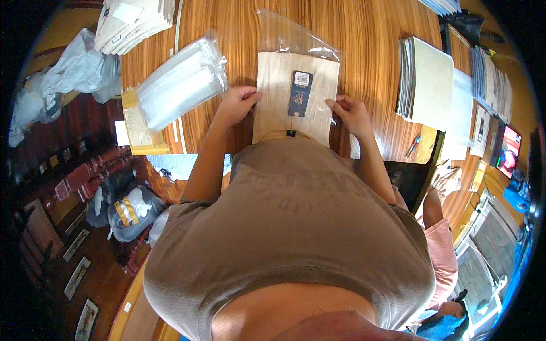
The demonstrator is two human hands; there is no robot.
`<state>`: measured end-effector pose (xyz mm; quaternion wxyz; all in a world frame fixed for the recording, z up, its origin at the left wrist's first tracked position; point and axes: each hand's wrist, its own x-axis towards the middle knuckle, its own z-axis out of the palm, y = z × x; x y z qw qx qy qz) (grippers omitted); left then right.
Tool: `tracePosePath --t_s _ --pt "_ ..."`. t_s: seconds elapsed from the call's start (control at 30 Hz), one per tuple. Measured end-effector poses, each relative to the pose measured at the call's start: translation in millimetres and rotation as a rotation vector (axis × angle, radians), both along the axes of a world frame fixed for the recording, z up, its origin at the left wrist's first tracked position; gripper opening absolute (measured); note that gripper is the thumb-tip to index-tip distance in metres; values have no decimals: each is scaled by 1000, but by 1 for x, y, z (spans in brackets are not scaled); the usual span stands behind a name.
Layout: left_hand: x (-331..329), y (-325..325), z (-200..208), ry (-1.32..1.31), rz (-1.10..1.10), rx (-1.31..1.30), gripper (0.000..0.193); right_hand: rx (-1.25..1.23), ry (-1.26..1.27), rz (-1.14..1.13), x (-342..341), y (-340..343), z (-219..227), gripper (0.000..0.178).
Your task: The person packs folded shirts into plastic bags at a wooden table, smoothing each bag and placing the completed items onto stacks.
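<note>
Left hand and right hand pinch opposite side edges of a folded beige cloth piece in a clear plastic sleeve, over the brown wood-grain worktop; rightward I see open surface up to a cream-topped rectangular stack.

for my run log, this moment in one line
left hand: left edge of cloth; right hand: right edge; clear bag: past far edge

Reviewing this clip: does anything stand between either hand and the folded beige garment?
Only thin film, it seems: the garment appears to lie inside a clear plastic bag. The left hand and right hand are at its side edges, and no other object visibly blocks either one.
</note>
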<state>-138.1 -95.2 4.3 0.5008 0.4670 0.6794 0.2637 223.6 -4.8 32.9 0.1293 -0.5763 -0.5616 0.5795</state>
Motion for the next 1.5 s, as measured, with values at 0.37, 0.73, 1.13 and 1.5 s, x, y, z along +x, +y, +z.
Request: tracePosePath --t_s 0.37,0.73,1.13,1.5 --pt "7 -47 31 579 -394 569 25 839 -134 327 6 -47 -2 36" --pt "14 -34 20 420 -384 672 14 696 -119 88 6 -69 -13 17" --pt "4 -73 76 42 -584 -1 28 85 -136 246 40 -125 -24 33" --pt "123 36 51 400 -412 727 19 -223 190 -153 -19 -51 -3 28"
